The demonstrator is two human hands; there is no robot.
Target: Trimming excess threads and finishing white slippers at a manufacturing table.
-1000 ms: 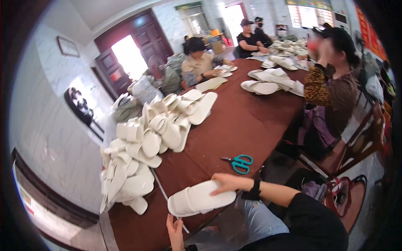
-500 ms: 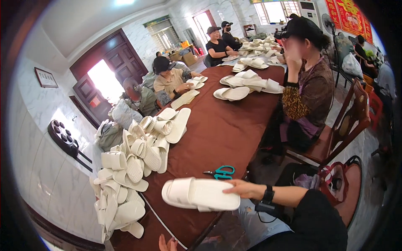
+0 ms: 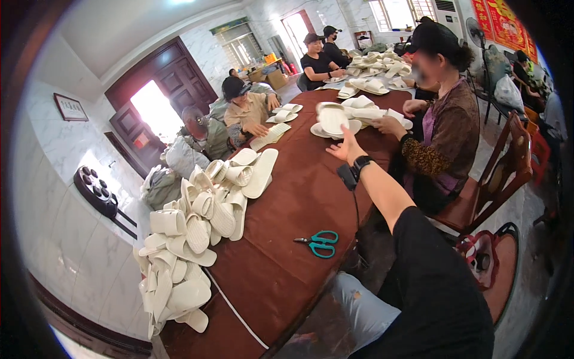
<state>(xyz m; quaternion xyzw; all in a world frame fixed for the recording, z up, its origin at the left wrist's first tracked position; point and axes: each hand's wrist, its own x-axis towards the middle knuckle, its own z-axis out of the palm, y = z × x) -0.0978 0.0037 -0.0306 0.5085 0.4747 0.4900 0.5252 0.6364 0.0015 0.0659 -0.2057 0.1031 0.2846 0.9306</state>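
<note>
One long brown table [image 3: 299, 203] takes up most of the view, running from the near edge way back toward the people sitting at the far end. Along its left side there's a big heap of white slippers [image 3: 191, 239], piled loose and spilling toward the near corner.

Further up the table, a smaller stack of white slippers [image 3: 344, 116] sits near the middle, right by the person in a brown patterned top. The right hand [image 3: 342, 149] is stretched way out over the table, fingers spread wide and slightly curled, just below that stack. It looks empty to me, nothing gripped, and I can't tell if the fingertips actually touch the pile or just sit next to it. There's a black watch on that wrist. The left hand isn't in the shot at all.

Signs and such: a red hanging banner with gold characters [image 3: 502, 24] is up in the top right corner, and a small framed rectangular plaque [image 3: 70, 106] hangs on the pale marble wall on the left, beside the dark wooden doors.

Smallest thing worth mentioning: a pair of teal-handled scissors [image 3: 318, 242] lying flat on the table, closed, well apart from the hand and near the table's right edge.
</note>
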